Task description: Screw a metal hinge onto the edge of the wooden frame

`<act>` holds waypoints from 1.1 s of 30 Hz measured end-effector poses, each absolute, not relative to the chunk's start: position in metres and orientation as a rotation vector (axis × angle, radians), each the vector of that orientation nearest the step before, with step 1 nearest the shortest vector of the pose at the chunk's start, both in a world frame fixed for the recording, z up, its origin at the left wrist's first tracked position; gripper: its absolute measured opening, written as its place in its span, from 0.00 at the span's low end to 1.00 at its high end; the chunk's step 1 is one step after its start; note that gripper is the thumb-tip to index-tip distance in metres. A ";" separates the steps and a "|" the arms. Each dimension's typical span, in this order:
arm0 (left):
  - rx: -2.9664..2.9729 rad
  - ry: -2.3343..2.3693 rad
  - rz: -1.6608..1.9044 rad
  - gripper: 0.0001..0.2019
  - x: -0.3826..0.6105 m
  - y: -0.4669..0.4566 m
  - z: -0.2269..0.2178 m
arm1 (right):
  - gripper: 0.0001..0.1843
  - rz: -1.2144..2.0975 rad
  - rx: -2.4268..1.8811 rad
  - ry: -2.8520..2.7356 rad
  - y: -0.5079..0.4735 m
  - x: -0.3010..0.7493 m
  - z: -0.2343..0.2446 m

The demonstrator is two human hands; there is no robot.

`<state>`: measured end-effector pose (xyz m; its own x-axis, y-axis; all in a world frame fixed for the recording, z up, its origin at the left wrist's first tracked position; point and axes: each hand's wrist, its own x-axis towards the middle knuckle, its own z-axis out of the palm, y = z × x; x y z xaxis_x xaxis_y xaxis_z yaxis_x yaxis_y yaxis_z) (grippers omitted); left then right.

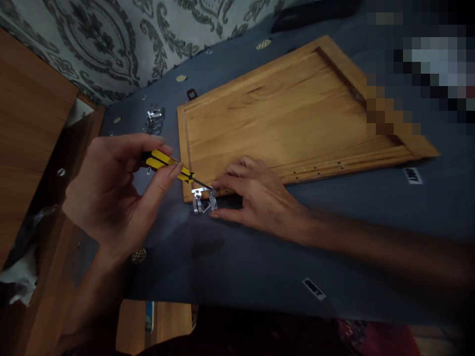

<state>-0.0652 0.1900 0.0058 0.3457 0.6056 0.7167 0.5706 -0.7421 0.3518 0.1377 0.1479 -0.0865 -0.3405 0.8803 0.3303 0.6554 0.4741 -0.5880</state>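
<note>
My left hand (115, 193) is closed round a yellow-and-black screwdriver (168, 165), its tip resting on a small metal hinge (204, 200) at the near left corner of a wooden cabinet door (289, 109). My right hand (256, 195) lies beside the hinge, thumb and forefinger pinching it against the corner of the door. The door lies flat on a dark blue cloth (260, 257).
More metal hinges (154, 118) lie on the cloth beyond the door's left edge. Brown wooden furniture (29, 128) stands at the left, patterned fabric (111, 39) behind. A dark object (315, 12) sits at the far edge. The upper right is pixelated.
</note>
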 end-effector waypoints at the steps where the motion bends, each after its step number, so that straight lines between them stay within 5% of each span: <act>1: 2.567 1.116 1.357 0.13 -0.066 0.190 0.006 | 0.24 0.472 -1.264 -2.106 0.148 0.138 -0.086; 33: 2.759 0.807 1.328 0.21 -0.065 0.186 0.008 | 0.22 0.505 -1.263 -2.098 0.148 0.138 -0.085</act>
<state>-0.0652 0.1863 0.0083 0.5185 0.4337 0.7369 0.4542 -0.8699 0.1924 0.1376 0.1485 -0.0846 -0.3421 0.8842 0.3180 0.6427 0.4670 -0.6073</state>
